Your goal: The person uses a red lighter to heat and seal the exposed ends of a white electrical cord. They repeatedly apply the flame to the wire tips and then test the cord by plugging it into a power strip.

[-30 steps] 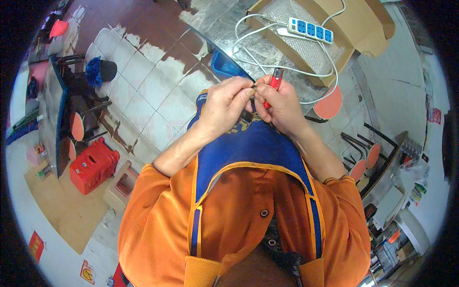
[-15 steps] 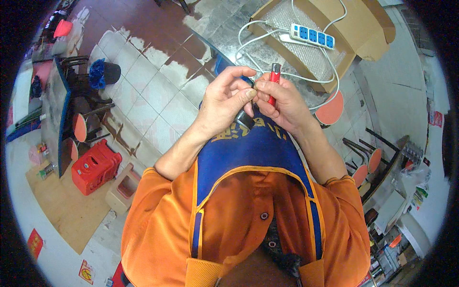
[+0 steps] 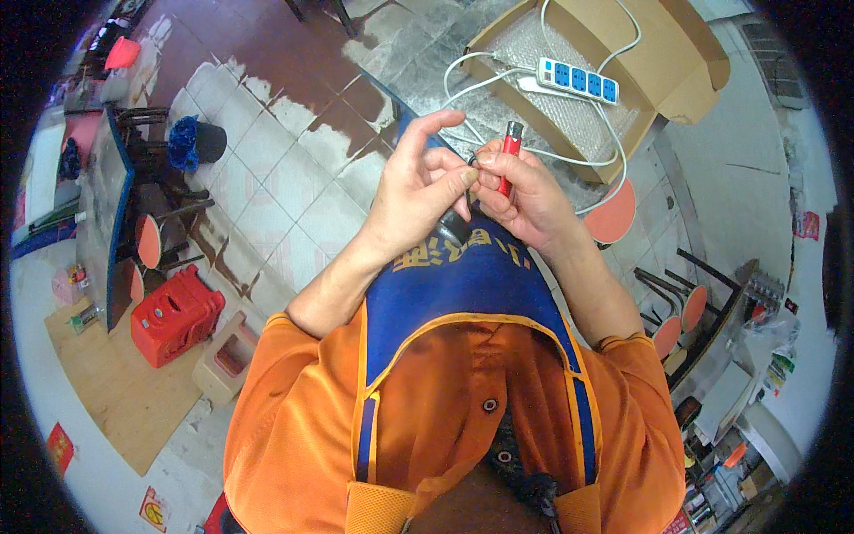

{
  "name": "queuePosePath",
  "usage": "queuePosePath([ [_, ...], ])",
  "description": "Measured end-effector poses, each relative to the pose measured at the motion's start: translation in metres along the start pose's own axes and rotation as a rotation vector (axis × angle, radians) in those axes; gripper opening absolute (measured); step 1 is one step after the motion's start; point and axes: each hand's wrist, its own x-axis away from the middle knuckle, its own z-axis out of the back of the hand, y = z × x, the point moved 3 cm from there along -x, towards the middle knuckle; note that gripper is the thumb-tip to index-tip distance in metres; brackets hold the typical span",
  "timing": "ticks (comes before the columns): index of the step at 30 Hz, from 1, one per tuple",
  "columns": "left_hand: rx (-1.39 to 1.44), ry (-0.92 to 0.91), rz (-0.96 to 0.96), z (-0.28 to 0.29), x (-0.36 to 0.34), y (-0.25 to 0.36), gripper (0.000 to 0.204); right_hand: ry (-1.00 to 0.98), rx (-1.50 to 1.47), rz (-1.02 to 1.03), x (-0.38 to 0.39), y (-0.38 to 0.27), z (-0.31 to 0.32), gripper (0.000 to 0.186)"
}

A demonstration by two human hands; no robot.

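My right hand (image 3: 532, 198) is closed around a red lighter (image 3: 511, 167) with a metal top, which stands upright in the fingers. Its thumb and fingertips also meet a thin black cord (image 3: 471, 162) between the hands. My left hand (image 3: 418, 191) pinches that cord between thumb and fingers, its index finger raised and bent away. Below the left fingers hangs a dark cylindrical piece (image 3: 454, 228), partly hidden; whether it joins the cord I cannot tell. Both hands are held close together in front of my blue apron (image 3: 463, 280).
Beyond the hands, a white power strip (image 3: 578, 80) with blue sockets and a looping white cable lies on an opened cardboard box (image 3: 614, 147) on a table. Round orange stools (image 3: 612, 212) stand to the right. A red plastic stool (image 3: 178, 313) and a black bucket (image 3: 210, 142) are at the left.
My left index finger has lifted and straightened away from the right hand. The right hand keeps the lighter almost where it was. The view has shifted slightly.
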Motion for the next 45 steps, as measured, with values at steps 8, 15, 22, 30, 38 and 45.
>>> queuePosePath([
  [8,-0.071,-0.008,-0.058,0.002,0.0,-0.007,0.022,-0.032,0.07,0.046,0.004,-0.004,-0.006,0.012],
  [15,-0.047,0.014,-0.095,0.001,0.001,-0.007,0.011,-0.045,0.036,0.067,0.005,-0.002,-0.006,0.01],
  [22,-0.507,0.111,-0.262,0.001,0.0,0.0,0.007,0.269,0.617,0.316,0.014,-0.017,-0.004,0.014],
  [30,-1.18,-0.019,-0.935,-0.009,-0.007,0.016,0.017,0.203,0.703,0.383,0.027,-0.025,-0.004,0.016],
  [38,-1.316,-0.17,-1.034,-0.017,-0.007,0.027,0.014,0.184,0.743,0.41,0.03,-0.026,0.003,0.019],
  [45,-1.333,-0.289,-1.021,-0.018,-0.007,0.031,0.017,0.148,0.817,0.362,0.031,-0.029,0.009,0.016],
])
